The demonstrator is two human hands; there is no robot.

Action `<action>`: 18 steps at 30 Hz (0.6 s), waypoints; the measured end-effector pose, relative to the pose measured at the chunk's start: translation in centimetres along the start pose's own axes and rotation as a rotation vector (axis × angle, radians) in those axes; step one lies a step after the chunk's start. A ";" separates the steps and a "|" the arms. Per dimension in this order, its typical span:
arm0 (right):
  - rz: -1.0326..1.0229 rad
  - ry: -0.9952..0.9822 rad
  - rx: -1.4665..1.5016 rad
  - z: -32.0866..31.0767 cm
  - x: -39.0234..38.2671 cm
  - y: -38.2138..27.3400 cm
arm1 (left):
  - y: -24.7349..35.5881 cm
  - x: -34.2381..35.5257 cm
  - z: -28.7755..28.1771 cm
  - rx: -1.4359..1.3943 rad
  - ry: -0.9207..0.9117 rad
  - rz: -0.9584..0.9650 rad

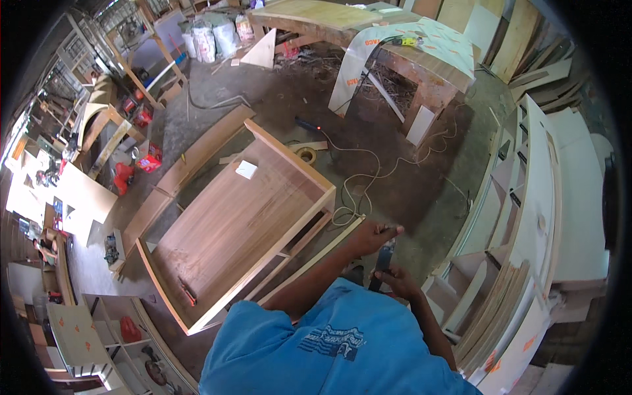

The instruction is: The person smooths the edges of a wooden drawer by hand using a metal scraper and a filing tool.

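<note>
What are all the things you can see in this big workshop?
Cabinet carcass: one, brown wood, lying on the floor, centre.
Pencil: one, red, on the cabinet's panel.
Tape roll: one, yellowish, floor beyond the cabinet.
Cable: one, pale, snaking over the floor.
Workbench: one, wooden, top.
Shelf unit: one, white, right.
Dark tool: one, between both hands.
Left hand: on the tool's top.
Right hand: gripping it lower.

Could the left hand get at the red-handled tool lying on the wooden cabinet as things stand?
Probably not at once: the left hand is on the dark tool, and the red-handled tool lies across the wooden cabinet, uncovered.
</note>
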State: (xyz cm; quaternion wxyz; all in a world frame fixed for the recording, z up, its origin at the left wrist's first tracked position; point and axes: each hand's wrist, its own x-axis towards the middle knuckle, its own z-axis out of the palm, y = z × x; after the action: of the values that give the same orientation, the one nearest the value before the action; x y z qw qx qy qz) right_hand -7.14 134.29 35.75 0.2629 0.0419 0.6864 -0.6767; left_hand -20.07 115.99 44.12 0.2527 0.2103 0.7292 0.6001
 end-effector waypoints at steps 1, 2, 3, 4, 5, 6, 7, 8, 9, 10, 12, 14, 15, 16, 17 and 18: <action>0.008 -0.021 -0.010 -0.8 1.5 -1.7 | -0.4 1.8 -0.7 -0.015 0.018 -0.025; 0.003 -0.033 -0.024 -1.7 3.4 -3.7 | -0.6 4.2 -1.6 -0.043 0.046 0.033; 0.014 -0.051 -0.028 -2.7 5.0 -5.5 | -0.9 6.4 -2.7 -0.070 0.076 0.093; 0.051 -0.061 -0.039 -4.1 6.5 -7.4 | -0.3 8.7 -4.0 -0.076 0.085 0.090; 0.096 -0.075 -0.048 -5.1 7.8 -8.7 | 0.6 10.2 -5.0 -0.110 0.132 0.101; 0.109 -0.090 -0.054 -5.8 9.4 -9.6 | 1.4 11.3 -6.1 -0.143 0.183 0.112; 0.058 -0.079 -0.024 -6.5 11.3 -10.8 | 2.0 12.5 -7.6 -0.150 0.205 0.111; 0.009 -0.072 0.007 -7.1 13.1 -11.9 | 2.5 13.1 -9.3 -0.149 0.220 0.107; 0.018 -0.097 -0.006 -7.3 14.7 -12.9 | 2.5 13.3 -10.8 -0.150 0.237 0.102; 0.055 -0.117 -0.080 -7.5 16.6 -14.2 | 2.1 13.9 -12.3 -0.154 0.270 0.106; 0.107 -0.162 -0.169 -8.0 20.5 -15.0 | 0.0 14.3 -14.7 0.092 0.381 0.051; 0.017 -0.238 -0.243 -9.2 25.2 -14.2 | 0.0 13.9 -16.3 -0.091 0.461 -0.019; 0.032 -0.243 -0.257 -10.0 27.3 -13.9 | -0.6 13.4 -17.1 -0.265 0.521 -0.093; 0.019 -0.262 -0.366 -9.5 29.8 -14.3 | -2.8 12.4 -18.4 -0.299 0.593 -0.098; 0.003 -0.279 -0.475 -9.1 32.3 -14.8 | -6.0 11.6 -19.7 -0.333 0.664 -0.101; 0.013 -0.297 -0.480 -9.0 34.6 -14.8 | -9.2 11.2 -20.4 -0.312 0.801 -0.140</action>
State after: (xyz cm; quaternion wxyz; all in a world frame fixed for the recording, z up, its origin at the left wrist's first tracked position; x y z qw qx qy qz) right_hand -45.72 131.28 34.26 0.3673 -0.1170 0.7806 -0.4921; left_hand -41.55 105.37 36.93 0.0188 -0.1295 0.6828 0.7188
